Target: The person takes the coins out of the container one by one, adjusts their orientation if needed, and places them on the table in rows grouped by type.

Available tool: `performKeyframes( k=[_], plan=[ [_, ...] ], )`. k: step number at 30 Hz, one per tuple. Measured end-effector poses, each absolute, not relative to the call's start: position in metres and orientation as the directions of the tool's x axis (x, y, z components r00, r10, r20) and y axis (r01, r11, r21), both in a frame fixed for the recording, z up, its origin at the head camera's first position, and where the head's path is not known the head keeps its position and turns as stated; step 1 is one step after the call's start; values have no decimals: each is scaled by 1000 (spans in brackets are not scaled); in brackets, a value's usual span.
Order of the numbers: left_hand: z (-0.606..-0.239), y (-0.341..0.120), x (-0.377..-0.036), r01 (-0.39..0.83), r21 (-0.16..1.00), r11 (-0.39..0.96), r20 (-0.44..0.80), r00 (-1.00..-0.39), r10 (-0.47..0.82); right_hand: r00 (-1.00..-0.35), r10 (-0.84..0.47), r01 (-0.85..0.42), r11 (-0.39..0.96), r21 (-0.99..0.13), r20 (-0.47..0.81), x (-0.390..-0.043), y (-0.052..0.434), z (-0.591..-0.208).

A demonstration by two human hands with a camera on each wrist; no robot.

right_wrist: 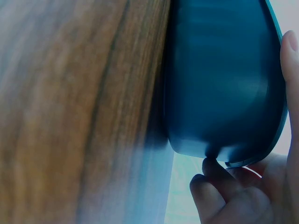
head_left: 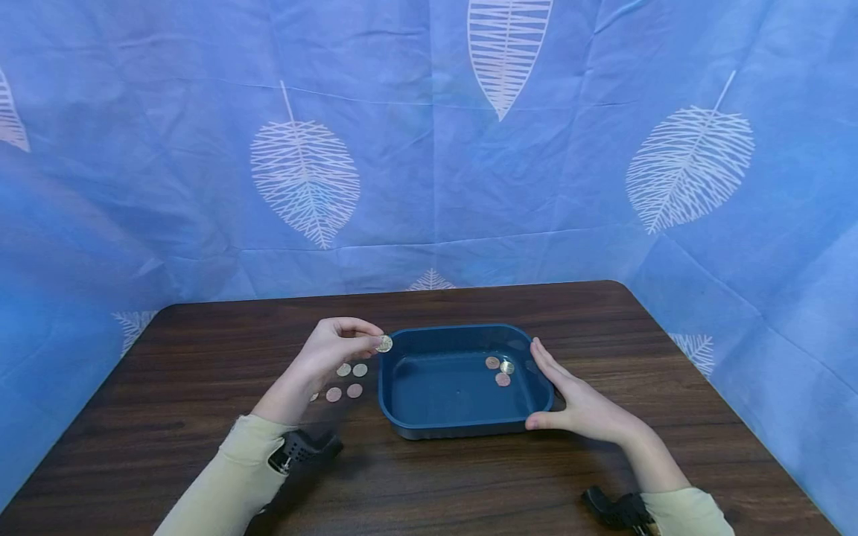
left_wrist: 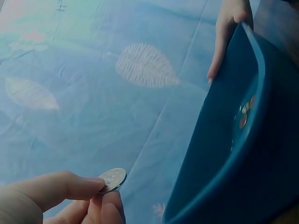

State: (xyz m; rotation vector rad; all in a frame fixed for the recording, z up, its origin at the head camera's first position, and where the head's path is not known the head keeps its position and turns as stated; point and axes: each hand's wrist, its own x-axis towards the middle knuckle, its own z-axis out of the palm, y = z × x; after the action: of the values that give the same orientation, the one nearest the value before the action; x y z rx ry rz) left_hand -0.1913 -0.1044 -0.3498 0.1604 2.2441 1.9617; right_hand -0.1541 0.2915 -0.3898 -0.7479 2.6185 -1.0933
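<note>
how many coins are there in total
8 coins visible: one pinched in the left hand, three in the blue tray at, four on the table at. The hand may hide more.

silver coin (head_left: 384, 343): raised over tray's left rim | blue tray (head_left: 456, 428): upright on table; three coins (head_left: 500, 370) inside

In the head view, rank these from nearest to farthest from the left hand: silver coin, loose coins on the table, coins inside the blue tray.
1. Round silver coin, pinched in its fingers.
2. Loose coins on the wooden table, just beneath it.
3. Coins inside the blue plastic tray, at its right end.
</note>
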Motion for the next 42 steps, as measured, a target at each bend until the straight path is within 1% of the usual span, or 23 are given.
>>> performKeyframes(
  k=[8,15,22,30,38,42],
  plan=[
    [-355,-134,-193,-20,988,152,-40,-991,130,-852,-524,-380,609,-696,7,-154,292,-389],
    [-361,-155,-192,-48,983,175,-65,-993,93,-851,-525,-381,609,-696,6,-154,293,-389],
    [-367,-173,-191,-78,984,163,-90,-994,66,-850,-527,-381,601,-702,10,-154,292,-390],
    [-382,-192,-190,-114,948,296,-115,-993,-14,-847,-532,-389,599,-700,15,-154,293,-389],
    [-394,-206,-193,-126,918,377,-119,-992,-43,-848,-530,-384,602,-700,9,-153,293,-390],
    [-402,-209,-195,-106,892,439,-97,-994,-44,-848,-530,-382,600,-703,9,-153,293,-390]
  ],
)
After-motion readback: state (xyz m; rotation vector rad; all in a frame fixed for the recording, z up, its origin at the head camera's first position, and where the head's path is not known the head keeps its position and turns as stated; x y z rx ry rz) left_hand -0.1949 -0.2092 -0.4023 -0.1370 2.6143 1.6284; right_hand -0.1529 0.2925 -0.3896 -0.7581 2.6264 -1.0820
